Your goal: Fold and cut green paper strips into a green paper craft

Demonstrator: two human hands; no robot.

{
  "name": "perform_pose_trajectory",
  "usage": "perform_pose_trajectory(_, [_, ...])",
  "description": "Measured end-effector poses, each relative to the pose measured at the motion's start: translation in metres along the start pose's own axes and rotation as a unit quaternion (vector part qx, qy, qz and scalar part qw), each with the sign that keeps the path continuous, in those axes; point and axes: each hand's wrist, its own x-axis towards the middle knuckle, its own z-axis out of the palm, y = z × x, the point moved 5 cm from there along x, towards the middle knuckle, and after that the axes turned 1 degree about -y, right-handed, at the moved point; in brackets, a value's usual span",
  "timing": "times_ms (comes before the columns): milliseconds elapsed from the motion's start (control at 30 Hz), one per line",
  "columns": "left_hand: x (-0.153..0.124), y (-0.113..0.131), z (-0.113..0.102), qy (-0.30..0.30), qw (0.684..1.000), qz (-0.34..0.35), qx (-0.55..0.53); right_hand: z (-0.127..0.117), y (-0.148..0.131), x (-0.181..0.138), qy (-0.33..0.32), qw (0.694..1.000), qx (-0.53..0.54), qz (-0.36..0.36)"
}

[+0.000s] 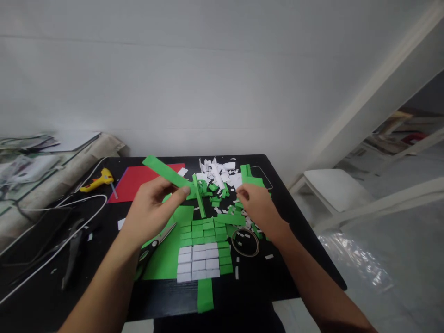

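- Left forearm (pixel 107 268) and right forearm (pixel 308 273) rise from the bottom edge, slanting inward over the black tabletop (pixel 163 298).
- Left hand (pixel 151 208): back of the hand toward the camera, thumb stretched rightward; its fingers are closed in a pinch on a green strip (pixel 161 170), which is raised above the tabletop and slants up to the left.
- Right hand (pixel 260 206): wrist bent inward, fingers curled, thumb and index finger close together at the edge of some green pieces (pixel 246 172); whether they grip anything cannot be told.
- Between the forearms lies a block (pixel 199 261) of folded green and white paper, a green tab (pixel 205 296) jutting from its near edge.
- Left of the block, scissors (pixel 157 241) lie partly on a green sheet (pixel 166 263), near the left wrist; right of it is a ring (pixel 245 243), below the right hand.
- White scraps (pixel 218 173) are heaped beyond, between the hands.
- Farther left are a red sheet (pixel 133 180) and a yellow glue gun (pixel 99 181).
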Motion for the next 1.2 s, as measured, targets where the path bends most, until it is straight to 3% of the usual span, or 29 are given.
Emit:
perform_pose_trajectory(133, [-0.030,-0.048,-0.013,0.001,0.995,-0.098,-0.003,0.034,0.022,-0.028,-0.082,0.996,0.031,-0.007])
perform_pose_trajectory(233, [-0.059,-0.084,-0.010,0.003,0.985,-0.168,-0.023,0.054,0.025,-0.050,-0.151,0.983,0.093,0.037])
perform_pose_trajectory(400, [-0.106,-0.114,0.013,0.006,0.968,-0.245,-0.044,0.065,0.023,-0.067,-0.143,0.982,0.090,0.081])
perform_pose_trajectory(633, [-0.141,-0.120,0.036,-0.021,0.954,-0.295,-0.043,0.080,0.021,-0.066,-0.153,0.985,0.027,0.081])
perform_pose_trajectory(1000, [-0.147,-0.117,0.043,-0.011,0.934,-0.326,-0.146,0.087,0.017,-0.057,-0.186,0.977,0.072,0.076])
perform_pose_trajectory(1200, [-0.151,-0.112,0.038,0.045,0.933,-0.308,-0.179,0.087,0.013,-0.057,-0.225,0.969,0.071,0.072])
